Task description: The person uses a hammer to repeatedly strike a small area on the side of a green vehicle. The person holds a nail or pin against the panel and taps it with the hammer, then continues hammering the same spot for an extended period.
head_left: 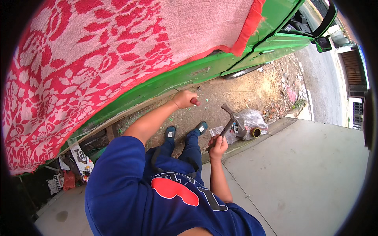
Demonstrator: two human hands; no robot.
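1. Head view shows our left hand [184, 98] clenched around a red-handled tool [195, 101]; we cannot tell whether it is a chisel or a screwdriver, as the fist covers most of it.
2. Our right hand [218, 148] grasps a hammer [227, 127] by its handle, which slants up and to the right, with the head at the far end, set crosswise.
3. The relation that counts: the butt of the red handle faces right, toward the hammer head, and the two are apart, with bare ground showing between them. A thin dark shaft seems to point the other way, toward the green vehicle [220, 65]; we cannot tell if it touches. Our left hand is the nearer one to that bodywork.
4. Below lies rough dirt ground [224, 91] strewn with small green flecks, where our dark shoes [169, 133] stand. A pink-and-red patterned towel [90, 78] drapes over the vehicle.
5. Beyond the hammer we see a clear plastic bag [252, 115] and an open can [256, 132], beside grey paving [299, 157]; a road [327, 78] runs past at far right, outdoors.
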